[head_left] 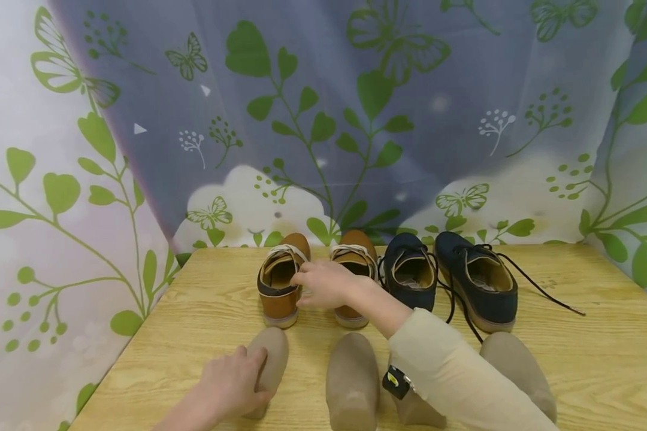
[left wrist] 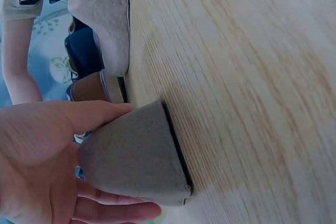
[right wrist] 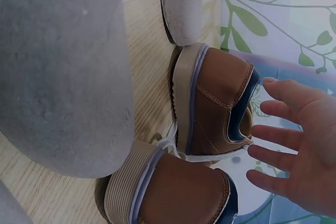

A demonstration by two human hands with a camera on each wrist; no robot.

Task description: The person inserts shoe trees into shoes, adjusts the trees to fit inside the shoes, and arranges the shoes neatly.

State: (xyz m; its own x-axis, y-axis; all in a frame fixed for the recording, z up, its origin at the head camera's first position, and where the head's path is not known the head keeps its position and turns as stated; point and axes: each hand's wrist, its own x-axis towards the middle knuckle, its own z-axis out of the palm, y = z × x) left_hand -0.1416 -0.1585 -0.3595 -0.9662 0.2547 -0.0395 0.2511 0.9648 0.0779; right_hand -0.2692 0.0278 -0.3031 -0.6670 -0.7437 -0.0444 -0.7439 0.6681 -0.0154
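Observation:
My left hand [head_left: 223, 383] holds the leftmost grey-beige cardboard shoe insert [head_left: 276, 353], which lies on the wooden surface. In the left wrist view, thumb and fingers lie on opposite sides of that insert [left wrist: 136, 156]. My right hand [head_left: 323, 284] is at the heel of the left brown shoe [head_left: 280, 305], whose white laces are visible. The right wrist view shows the right hand [right wrist: 304, 135] with fingers spread beside the shoe opening, nothing in its grasp. Behind the right wrist stands the other brown shoe [head_left: 353, 317], partly hidden.
Two dark blue shoes [head_left: 412, 269] with loose dark laces stand right of the brown pair. Several more grey-beige inserts [head_left: 352, 377] lie in front of the shoes, one partly under the right sleeve [head_left: 447, 359]. A patterned curtain [head_left: 313, 120] hangs behind the wooden tabletop [head_left: 598, 371].

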